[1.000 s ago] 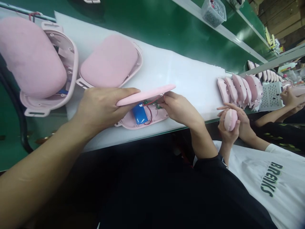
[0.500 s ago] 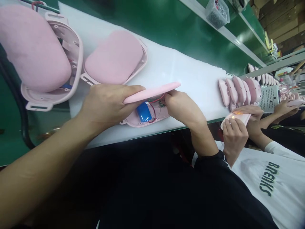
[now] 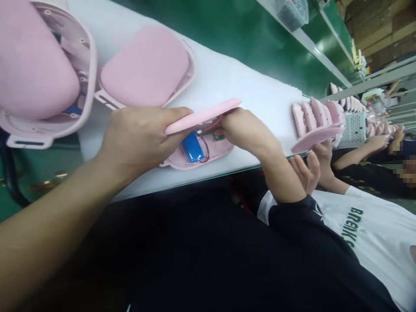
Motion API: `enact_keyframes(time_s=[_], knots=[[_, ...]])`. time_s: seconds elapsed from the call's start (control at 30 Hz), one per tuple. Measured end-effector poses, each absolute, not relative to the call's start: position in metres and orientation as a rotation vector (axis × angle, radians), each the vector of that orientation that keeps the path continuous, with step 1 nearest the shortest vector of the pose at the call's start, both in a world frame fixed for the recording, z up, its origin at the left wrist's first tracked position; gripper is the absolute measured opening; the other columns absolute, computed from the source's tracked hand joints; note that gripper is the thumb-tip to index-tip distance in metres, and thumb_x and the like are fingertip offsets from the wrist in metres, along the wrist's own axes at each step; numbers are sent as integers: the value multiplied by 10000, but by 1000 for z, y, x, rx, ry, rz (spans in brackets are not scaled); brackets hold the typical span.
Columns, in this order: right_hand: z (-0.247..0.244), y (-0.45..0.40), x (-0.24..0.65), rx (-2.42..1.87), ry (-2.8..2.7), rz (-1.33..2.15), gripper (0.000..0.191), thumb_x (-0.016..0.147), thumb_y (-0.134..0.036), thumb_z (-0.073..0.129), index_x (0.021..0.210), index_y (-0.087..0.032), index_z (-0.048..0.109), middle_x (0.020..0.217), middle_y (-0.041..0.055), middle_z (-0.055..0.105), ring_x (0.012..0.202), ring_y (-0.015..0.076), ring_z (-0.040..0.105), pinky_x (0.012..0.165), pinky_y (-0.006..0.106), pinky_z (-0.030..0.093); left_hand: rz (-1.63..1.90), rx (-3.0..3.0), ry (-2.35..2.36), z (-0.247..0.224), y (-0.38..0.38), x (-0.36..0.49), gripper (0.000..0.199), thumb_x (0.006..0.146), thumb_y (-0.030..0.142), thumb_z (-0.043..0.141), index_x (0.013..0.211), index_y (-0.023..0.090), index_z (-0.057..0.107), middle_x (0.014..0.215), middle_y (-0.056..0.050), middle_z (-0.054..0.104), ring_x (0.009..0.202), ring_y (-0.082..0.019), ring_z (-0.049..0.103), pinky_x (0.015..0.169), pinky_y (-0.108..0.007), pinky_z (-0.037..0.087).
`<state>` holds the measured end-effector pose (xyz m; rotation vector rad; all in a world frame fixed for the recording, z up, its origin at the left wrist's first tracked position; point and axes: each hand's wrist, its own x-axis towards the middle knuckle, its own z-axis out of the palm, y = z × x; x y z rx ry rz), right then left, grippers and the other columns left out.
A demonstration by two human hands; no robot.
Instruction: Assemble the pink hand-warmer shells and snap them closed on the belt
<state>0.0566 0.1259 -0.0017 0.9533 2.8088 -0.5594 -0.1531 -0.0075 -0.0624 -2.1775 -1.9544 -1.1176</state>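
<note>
My left hand [image 3: 139, 136] grips the left end of a pink plastic cover [image 3: 203, 117], thumb on top and fingers below. That cover is raised and tilted, seen nearly edge-on. Under it lies an open pink shell [image 3: 211, 152] on the white sheet. Inside the shell are a blue battery pack [image 3: 193, 147] with thin wires and a small green circuit board [image 3: 219, 138]. My right hand [image 3: 245, 130] is closed under the cover's right end, beside a red wire [image 3: 212, 125]. What its fingertips pinch is hidden.
Two more pink shells with covers [image 3: 146, 65] resting loosely on them stand at the left. Several pink units [image 3: 312, 117] line up at the right. Close by, a co-worker's hand [image 3: 307, 171] is near a pink piece [image 3: 316, 138]. A box of screws [image 3: 292, 13] sits at the back.
My view has shifted a little, so the bench sits further left and up. My grip looks the same. The co-worker's pink piece has moved to the row and one of their hands has opened.
</note>
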Motion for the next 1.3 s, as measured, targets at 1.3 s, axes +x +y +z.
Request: enact_keyframes(time_s=[1.3], knots=[[-18, 116, 82, 789, 2957, -445, 254, 1007, -176, 646, 1022, -276, 879, 1000, 36, 847, 895, 204, 714, 802, 324, 513, -947, -2122, -1544, -66, -20, -146, 222, 1061, 235, 611, 1199, 144, 759, 961, -40, 830, 726, -227, 755, 509, -341, 396]])
